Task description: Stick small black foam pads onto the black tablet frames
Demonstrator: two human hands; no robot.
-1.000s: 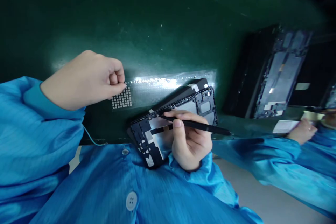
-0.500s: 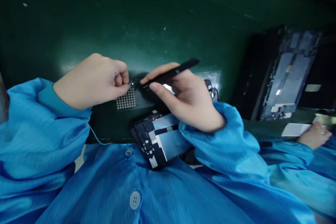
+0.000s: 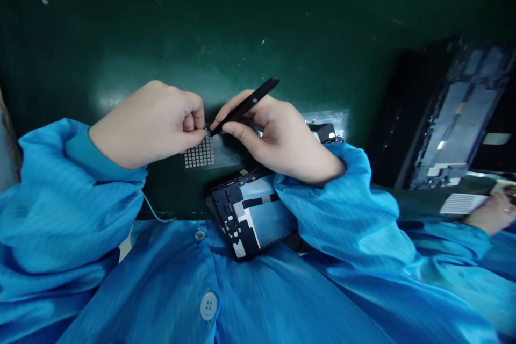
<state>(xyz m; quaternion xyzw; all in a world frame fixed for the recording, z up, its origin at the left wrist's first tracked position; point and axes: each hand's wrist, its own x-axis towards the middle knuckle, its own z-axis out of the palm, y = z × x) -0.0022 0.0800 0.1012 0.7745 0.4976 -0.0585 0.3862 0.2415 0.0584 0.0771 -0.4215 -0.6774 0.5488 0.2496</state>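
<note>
The left hand (image 3: 149, 123) pinches the sticker sheet (image 3: 199, 153) near the desk's (image 3: 121, 37) front edge; right hand (image 3: 282, 137), fingers closed on tweezers (image 3: 244, 106), could slip and tear a sticker.

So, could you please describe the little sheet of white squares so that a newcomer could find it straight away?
Start at the dark green bench and come down to the two hands that meet near its front edge. Just under the left hand's fingertips, where the right hand's black tweezers point, lies the grid sheet. It alone shows a tight grid of tiny white squares, unlike the dark phone frame beside it.
</note>
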